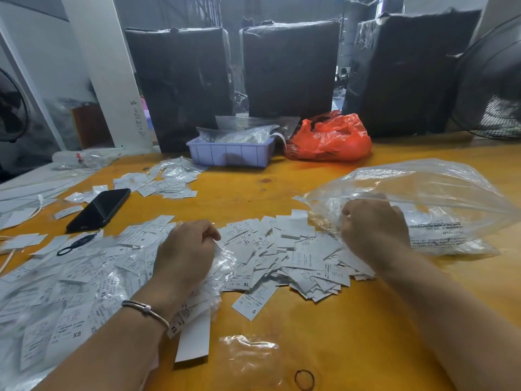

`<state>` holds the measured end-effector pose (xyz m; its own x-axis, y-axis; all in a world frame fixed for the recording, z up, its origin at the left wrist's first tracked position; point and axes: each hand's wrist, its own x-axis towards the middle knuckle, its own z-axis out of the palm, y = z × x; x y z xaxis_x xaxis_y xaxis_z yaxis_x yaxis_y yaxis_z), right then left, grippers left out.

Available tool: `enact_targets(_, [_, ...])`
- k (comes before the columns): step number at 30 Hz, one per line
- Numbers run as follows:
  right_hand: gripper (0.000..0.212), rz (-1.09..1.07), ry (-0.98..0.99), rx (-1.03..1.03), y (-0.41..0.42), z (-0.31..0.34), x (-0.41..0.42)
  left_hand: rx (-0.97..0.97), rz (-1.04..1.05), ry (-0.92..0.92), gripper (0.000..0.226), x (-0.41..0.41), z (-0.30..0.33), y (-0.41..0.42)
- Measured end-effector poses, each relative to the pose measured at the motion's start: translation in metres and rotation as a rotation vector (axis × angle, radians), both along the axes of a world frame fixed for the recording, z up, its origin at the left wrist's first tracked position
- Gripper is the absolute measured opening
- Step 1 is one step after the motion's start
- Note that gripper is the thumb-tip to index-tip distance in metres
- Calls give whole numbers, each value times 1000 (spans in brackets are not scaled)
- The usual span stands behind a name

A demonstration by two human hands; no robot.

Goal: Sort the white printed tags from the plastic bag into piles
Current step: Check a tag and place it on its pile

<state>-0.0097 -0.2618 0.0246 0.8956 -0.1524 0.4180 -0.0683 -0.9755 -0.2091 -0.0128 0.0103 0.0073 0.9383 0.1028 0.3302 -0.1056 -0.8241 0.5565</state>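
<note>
Some white tags (439,218) inside plastic bag (439,182)

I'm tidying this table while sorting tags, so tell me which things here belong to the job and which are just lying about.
Part of the job:
- clear plastic bag, held at its mouth by the right hand
- loose white tags heaped on the table
- left hand, on the tags

Just lying about:
- black phone
- red plastic bag
- purple tray
- rubber band
- fan

Tags (255,301) read XS, S, XL; plastic bag (439,198) print, mirrored: "THIS BAG IS NOT"
</note>
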Motion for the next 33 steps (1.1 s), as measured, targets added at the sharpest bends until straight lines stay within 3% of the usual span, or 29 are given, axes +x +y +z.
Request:
enact_targets(4, [24, -192, 97, -82, -20, 0, 6, 112, 47, -30, 30, -2, 1, -3])
enact_targets(11, [24, -310, 256, -102, -38, -12, 18, 146, 48, -18, 23, -1, -1, -4])
enact_targets(23, [19, -304, 129, -29, -42, -16, 23, -43, -188, -150, 14, -9, 1, -14])
enact_targets(28, [15, -253, -92, 60, -42, -17, 25, -86, -238, -180, 12, -10, 0, -15])
enact_targets(31, [27, -208, 79, -33, -41, -23, 30, -93, -271, -210, 13, -11, 0, -17])
enact_targets(33, [24, -216, 149, -83, -42, -26, 32, -100, -296, -213, 15, -12, -1, -18])
